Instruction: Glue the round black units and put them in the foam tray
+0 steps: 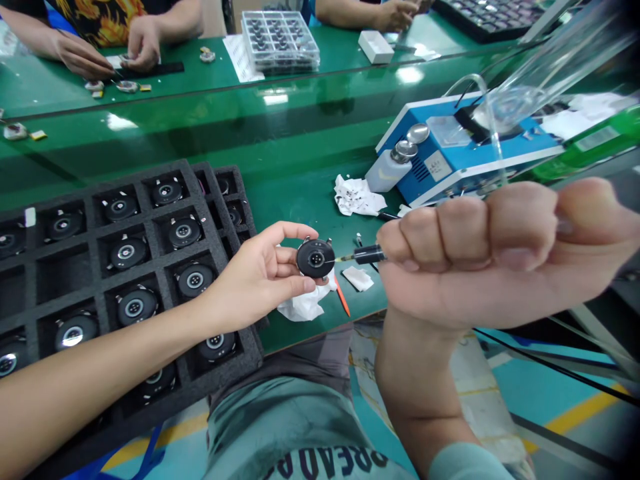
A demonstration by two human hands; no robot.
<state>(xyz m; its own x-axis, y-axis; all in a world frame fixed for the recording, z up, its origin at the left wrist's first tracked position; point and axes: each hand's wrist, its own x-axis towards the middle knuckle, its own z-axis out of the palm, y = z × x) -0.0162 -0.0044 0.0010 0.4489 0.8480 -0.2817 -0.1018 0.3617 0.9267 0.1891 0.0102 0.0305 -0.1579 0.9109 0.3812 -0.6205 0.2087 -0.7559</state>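
Note:
A round black watch case [315, 258] with a ringed centre and short metal lugs is held at its edge by my left hand [265, 273], thumb below and index finger above. My right hand [480, 253] is closed in a fist around a slim black tool [369, 255]. The tool's thin yellowish tip meets or nearly meets the right edge of the case; contact is hard to tell. Most of the tool is hidden in the fist. Under the case lie a crumpled white tissue [303, 307] and an orange stick [343, 297].
A black foam tray [60, 267] with similar watch cases is at left, stacked on others. At right stand a blue machine [425, 167], a white pump bottle [390, 170] and a green bottle [590, 143]. Co-workers' hands [143, 43] work across the bench near a clear compartment box [280, 40].

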